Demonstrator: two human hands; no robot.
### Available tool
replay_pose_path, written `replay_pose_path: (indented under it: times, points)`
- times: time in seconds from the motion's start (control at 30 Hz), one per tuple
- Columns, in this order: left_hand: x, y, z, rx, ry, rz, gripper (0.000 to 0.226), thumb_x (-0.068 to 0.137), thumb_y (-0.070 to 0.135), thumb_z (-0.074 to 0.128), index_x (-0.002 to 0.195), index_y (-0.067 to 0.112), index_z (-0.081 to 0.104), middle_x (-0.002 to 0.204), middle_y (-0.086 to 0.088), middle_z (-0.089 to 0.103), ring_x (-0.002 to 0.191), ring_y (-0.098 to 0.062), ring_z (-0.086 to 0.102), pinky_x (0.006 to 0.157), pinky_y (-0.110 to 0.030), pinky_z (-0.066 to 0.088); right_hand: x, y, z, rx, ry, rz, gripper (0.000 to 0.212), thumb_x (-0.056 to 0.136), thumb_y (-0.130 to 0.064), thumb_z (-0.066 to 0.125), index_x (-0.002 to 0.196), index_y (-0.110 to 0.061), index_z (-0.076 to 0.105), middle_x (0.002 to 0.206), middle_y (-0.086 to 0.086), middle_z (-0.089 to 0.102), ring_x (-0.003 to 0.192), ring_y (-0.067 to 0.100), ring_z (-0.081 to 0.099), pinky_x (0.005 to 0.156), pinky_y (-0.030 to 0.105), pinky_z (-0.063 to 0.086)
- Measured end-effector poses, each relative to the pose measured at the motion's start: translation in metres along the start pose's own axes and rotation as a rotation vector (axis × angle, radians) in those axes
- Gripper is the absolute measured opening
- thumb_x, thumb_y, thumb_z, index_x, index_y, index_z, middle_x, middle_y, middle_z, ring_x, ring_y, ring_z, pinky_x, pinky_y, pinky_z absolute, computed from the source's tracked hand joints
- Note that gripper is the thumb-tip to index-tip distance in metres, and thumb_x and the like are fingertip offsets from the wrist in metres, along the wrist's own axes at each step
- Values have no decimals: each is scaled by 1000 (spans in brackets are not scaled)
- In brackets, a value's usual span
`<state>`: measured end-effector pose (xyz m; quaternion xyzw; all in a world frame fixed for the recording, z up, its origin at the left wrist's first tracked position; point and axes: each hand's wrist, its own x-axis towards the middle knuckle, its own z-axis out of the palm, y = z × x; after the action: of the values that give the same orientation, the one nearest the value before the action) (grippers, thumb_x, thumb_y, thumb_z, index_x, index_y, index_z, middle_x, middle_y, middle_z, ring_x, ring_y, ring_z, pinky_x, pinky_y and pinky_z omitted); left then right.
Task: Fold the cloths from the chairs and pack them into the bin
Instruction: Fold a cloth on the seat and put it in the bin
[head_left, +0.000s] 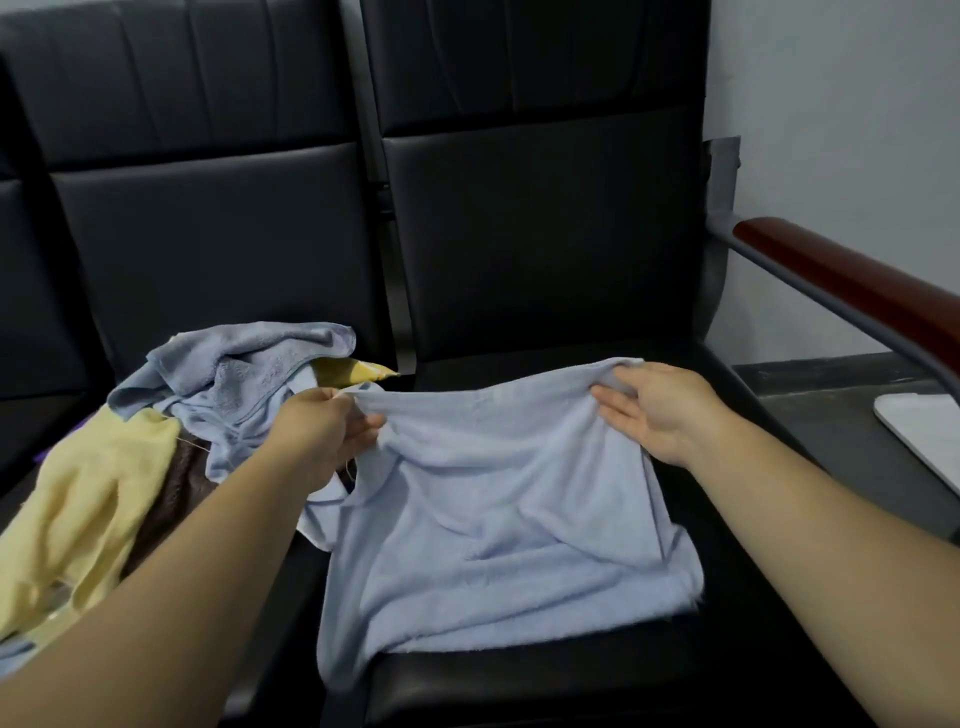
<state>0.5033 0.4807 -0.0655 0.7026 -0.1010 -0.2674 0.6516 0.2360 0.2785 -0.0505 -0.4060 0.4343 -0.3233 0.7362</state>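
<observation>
- Nearest us, the left forearm (156, 597) and the right forearm (831, 545) reach forward from the bottom corners, angled toward each other over the seats.
- The left hand (322, 431) pinches the far left corner of the blue cloth (498, 525), with its fingers curled tight around the bunched edge.
- The right hand (660, 410) pinches the far right corner. Its thumb lies on top and its fingers lie close together beneath the hem.
- We judge this two-corner hold keeps the far edge taut, so the cloth spreads flat before a first fold.
- The cloth's near part lies on the black chair seat (545, 686), wrinkled. Its lower left corner hangs off the seat's front edge.
- On the seat to the left, a heap (244, 364) of grey-blue towel and a yellow cloth (88, 499) waits unfolded, close beside the left hand. We take it as the stock yet to be worked.
- A red-brown armrest (841, 280) bounds the right side.
- A white object (924, 431) shows at the right edge. We cannot tell whether it is the bin.
</observation>
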Motion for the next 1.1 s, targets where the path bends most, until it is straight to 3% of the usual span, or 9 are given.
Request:
replay_pose_path:
  times: [0.1, 0.23, 0.37, 0.5, 0.67, 0.77, 0.83, 0.9, 1.1]
  points:
    - [6, 20, 9, -203, -55, 182, 9, 101, 10, 55, 103, 2, 56, 85, -14, 66, 78, -21, 69, 68, -26, 58, 7, -15, 8, 4, -4, -253, 8, 105, -15, 59, 106, -17, 67, 117, 11, 73, 112, 22, 71, 105, 37, 54]
    - [-9, 67, 21, -344, -100, 460, 14, 107, 13, 48, 95, 10, 56, 98, -11, 68, 98, -18, 70, 90, -29, 58, 10, -55, 7, 68, 59, -575, 13, 105, -18, 59, 98, -24, 68, 108, 6, 75, 107, 20, 73, 96, 35, 58]
    - [-36, 83, 25, -187, -105, 619, 16, 107, 14, 48, 93, 14, 57, 92, -10, 68, 96, -19, 70, 84, -27, 58, 10, -69, -14, 31, 36, -661, 13, 107, -18, 55, 104, -24, 66, 114, 6, 73, 110, 17, 71, 95, 30, 55]
    - [-42, 48, 14, 414, -35, 653, 16, 104, 14, 51, 90, 8, 56, 61, 9, 65, 55, 1, 57, 59, -20, 49, 5, -45, -48, -578, 209, -610, 10, 105, -27, 56, 99, -23, 63, 89, 2, 65, 82, 19, 61, 69, 34, 47]
    - [-26, 11, -10, 947, -367, 324, 13, 99, 14, 60, 87, 8, 62, 61, -2, 54, 52, -10, 49, 54, -28, 41, 5, -20, -77, -1008, 97, -214, 7, 89, -12, 63, 84, -10, 67, 86, 14, 66, 79, 30, 60, 67, 37, 43]
    - [-33, 10, -15, 903, -627, 24, 13, 99, 11, 59, 88, 7, 63, 61, -5, 49, 55, -13, 43, 51, -25, 31, 3, -16, -85, -1161, 47, 101, 21, 79, -15, 66, 97, -7, 73, 93, 15, 68, 79, 32, 63, 69, 37, 51]
    - [-37, 10, -16, 919, -678, -53, 11, 99, 11, 59, 90, 7, 64, 60, -3, 49, 55, -12, 44, 51, -25, 31, 2, -15, -87, -1167, 35, 173, 24, 80, -18, 66, 102, -10, 71, 100, 17, 71, 86, 33, 69, 78, 42, 59]
    - [-35, 8, -15, 906, -657, -63, 12, 99, 10, 59, 89, 8, 64, 59, -1, 49, 53, -10, 44, 51, -25, 30, 2, -16, -86, -1143, 36, 169, 20, 85, -17, 64, 103, -11, 69, 102, 17, 71, 90, 33, 70, 81, 43, 59]
    - [-4, -6, -5, 619, -379, 62, 16, 100, 12, 58, 84, 12, 59, 60, -4, 44, 48, -12, 39, 51, -25, 26, 13, -20, -75, -1162, 139, 29, 16, 98, -16, 55, 96, -6, 67, 93, 16, 63, 78, 29, 59, 65, 35, 47]
